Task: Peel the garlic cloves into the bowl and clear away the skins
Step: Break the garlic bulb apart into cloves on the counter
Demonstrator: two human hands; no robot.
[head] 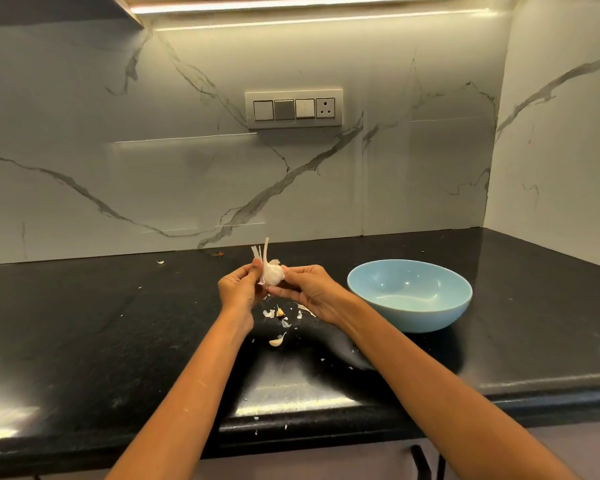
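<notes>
A white garlic bulb (272,274) with papery stem strips sticking up is held above the black counter between both hands. My left hand (238,289) pinches its left side and skin. My right hand (309,289) grips its right side from below. A light blue bowl (409,318) stands to the right of my hands and looks empty. Two loose cloves lie on the counter under my hands, one clove (280,311) nearer the bulb and a curved clove (276,341) closer to me. Skin scraps (268,313) are scattered around them.
The black stone counter (84,323) runs to a marble backsplash with a switch panel (293,108). A side wall closes the right corner. Small skin flakes (160,262) lie near the back and along the front edge (291,424).
</notes>
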